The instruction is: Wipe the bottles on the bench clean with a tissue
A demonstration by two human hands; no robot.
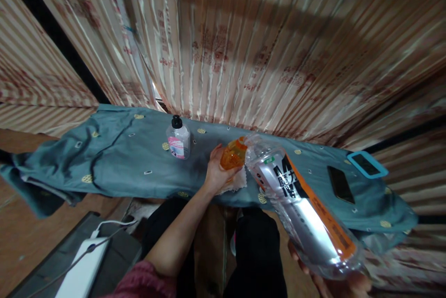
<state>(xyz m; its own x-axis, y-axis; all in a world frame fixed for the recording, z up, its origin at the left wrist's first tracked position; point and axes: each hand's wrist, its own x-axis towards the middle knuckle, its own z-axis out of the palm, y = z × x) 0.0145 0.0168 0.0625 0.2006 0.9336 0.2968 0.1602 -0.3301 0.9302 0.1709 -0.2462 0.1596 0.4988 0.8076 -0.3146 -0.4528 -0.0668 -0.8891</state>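
My left hand [215, 172] grips a small orange container [233, 154] standing on a white napkin [237, 182] on the teal cloth [121, 158]. My right hand [334, 279], low at the right edge, holds a large clear plastic bottle [299, 205] with an orange and black label. The bottle is tilted, and its open neck [252, 142] touches the top of the orange container.
A clear bottle with a black cap and pink label [178, 139] stands on the cloth to the left. A dark phone [340, 184] and a blue-framed phone [367, 164] lie at the right. A striped curtain [244, 42] hangs behind. A white power bank with a cable [85, 265] lies lower left.
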